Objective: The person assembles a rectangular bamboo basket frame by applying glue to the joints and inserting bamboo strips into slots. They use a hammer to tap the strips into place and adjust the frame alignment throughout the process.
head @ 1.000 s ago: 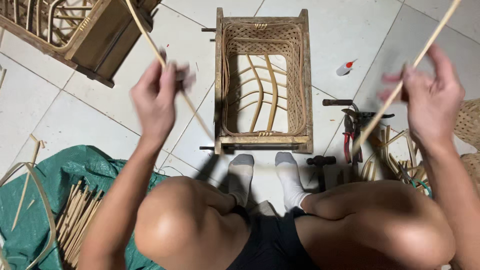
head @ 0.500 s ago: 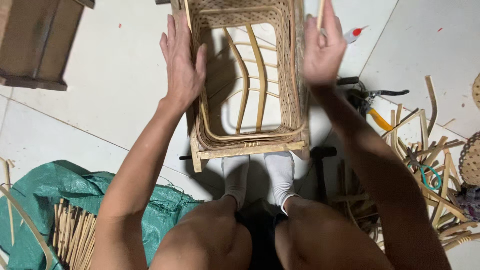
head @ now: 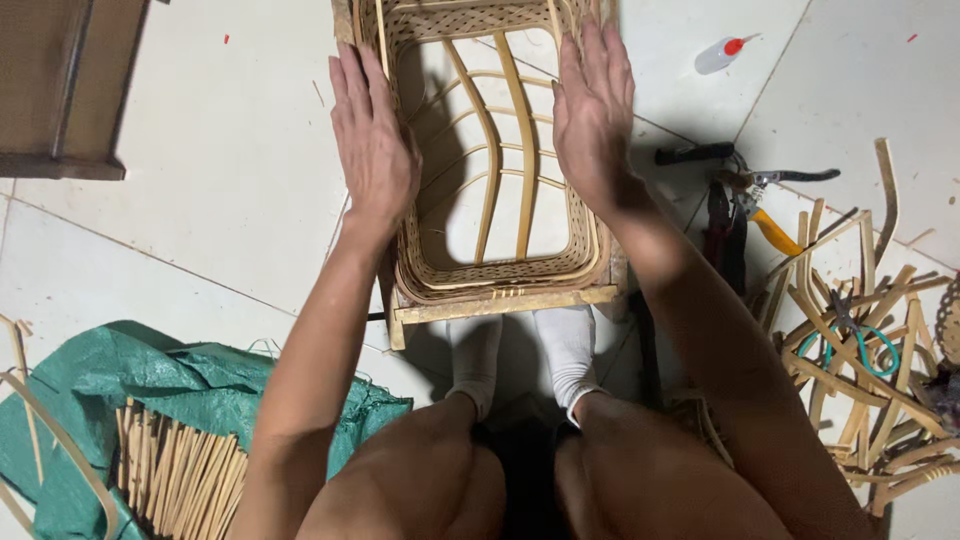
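Head view: woven basket between flat hands.

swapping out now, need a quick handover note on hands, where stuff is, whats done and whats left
Left hand: flat, open, on the left side of the basket.
Right hand: flat, open, on the basket's right side.
Basket: on the tile floor, in a wooden frame, just ahead of the socked feet.
Done: walls woven; curved strips cross the base.
Left: base mostly gaps, floor showing through.
Nearby: cutters and scrap strips on the right, glue bottle upper right, bundled strips on green tarp lower left.
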